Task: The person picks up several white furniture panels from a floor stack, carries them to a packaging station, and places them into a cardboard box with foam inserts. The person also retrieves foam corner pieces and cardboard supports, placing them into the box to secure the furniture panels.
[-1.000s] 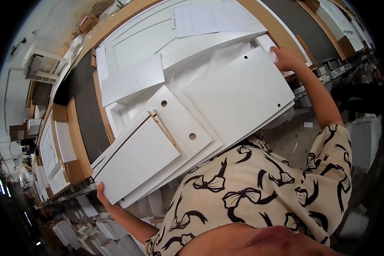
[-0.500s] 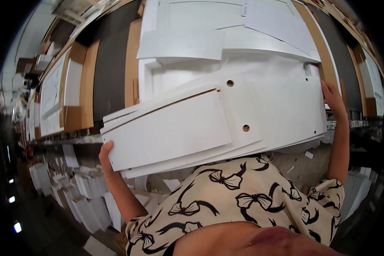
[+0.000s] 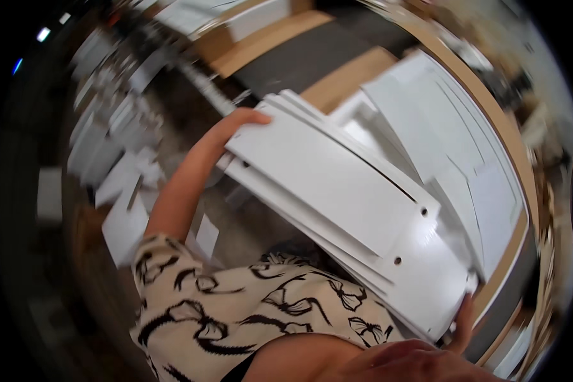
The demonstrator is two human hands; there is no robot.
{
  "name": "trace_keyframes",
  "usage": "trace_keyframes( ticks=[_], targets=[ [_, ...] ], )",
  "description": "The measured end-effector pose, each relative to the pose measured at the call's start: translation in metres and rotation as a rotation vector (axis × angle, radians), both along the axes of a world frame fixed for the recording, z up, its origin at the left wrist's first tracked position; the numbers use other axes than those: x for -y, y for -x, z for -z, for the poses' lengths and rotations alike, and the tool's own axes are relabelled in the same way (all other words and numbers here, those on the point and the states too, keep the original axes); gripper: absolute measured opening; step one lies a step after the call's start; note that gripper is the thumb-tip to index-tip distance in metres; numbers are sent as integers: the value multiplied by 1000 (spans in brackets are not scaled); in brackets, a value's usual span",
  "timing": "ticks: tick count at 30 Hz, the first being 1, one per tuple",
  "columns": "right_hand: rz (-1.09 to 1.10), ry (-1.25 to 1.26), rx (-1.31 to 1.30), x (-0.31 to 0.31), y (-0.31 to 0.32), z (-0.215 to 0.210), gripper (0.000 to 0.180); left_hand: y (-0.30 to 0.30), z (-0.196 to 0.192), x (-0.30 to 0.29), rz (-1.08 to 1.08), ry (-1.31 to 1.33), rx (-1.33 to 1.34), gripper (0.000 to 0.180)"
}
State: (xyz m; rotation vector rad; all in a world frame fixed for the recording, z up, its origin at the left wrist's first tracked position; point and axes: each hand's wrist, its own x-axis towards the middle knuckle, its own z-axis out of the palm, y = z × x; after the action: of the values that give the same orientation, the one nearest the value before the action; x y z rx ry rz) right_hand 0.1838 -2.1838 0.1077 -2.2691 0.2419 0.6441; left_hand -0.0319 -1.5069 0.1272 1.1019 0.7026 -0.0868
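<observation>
A stack of long white furniture panels [image 3: 337, 172] spans the space between my two hands, close to my body. My left hand [image 3: 245, 120] is closed round its far left end, thumb on the top panel and fingers hidden beneath. At the opposite end, my right hand [image 3: 465, 321] grips the edge, partly out of sight behind the panels. The panels are fanned unevenly; two round holes and small corner holes show in a lower one. Behind the stack lies an open cardboard box [image 3: 516, 254] with more white boards [image 3: 420, 121] and a white paper sheet [image 3: 495, 210] inside.
A dark conveyor belt [image 3: 293, 54] carries the box, with another cardboard box [image 3: 261, 32] farther along it. Several stacks of white boards [image 3: 102, 137] stand on the floor at the left. Loose white pieces [image 3: 207, 235] lie on the floor beside me.
My view has turned left, so the box and belt now appear tilted and farther right. The panel stack, held in both hands, has come away from over the box toward the left.
</observation>
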Motion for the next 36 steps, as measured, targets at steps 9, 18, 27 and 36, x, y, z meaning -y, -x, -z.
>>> trace_keyframes(
  ticks=[9, 18, 27, 36],
  targets=[
    [144, 74, 154, 22, -33, -43, 69, -2, -1, 32, -9, -132, 99, 39],
    [43, 331, 362, 57, -81, -101, 68, -27, -38, 56, 32, -92, 209, 44],
    [-2, -13, 261, -51, -99, -28, 62, -30, -75, 56, -32, -195, 87, 51],
    [-159, -29, 343, -115, -92, 4, 61, 8, -88, 6, -46, -330, 47, 48]
  ],
)
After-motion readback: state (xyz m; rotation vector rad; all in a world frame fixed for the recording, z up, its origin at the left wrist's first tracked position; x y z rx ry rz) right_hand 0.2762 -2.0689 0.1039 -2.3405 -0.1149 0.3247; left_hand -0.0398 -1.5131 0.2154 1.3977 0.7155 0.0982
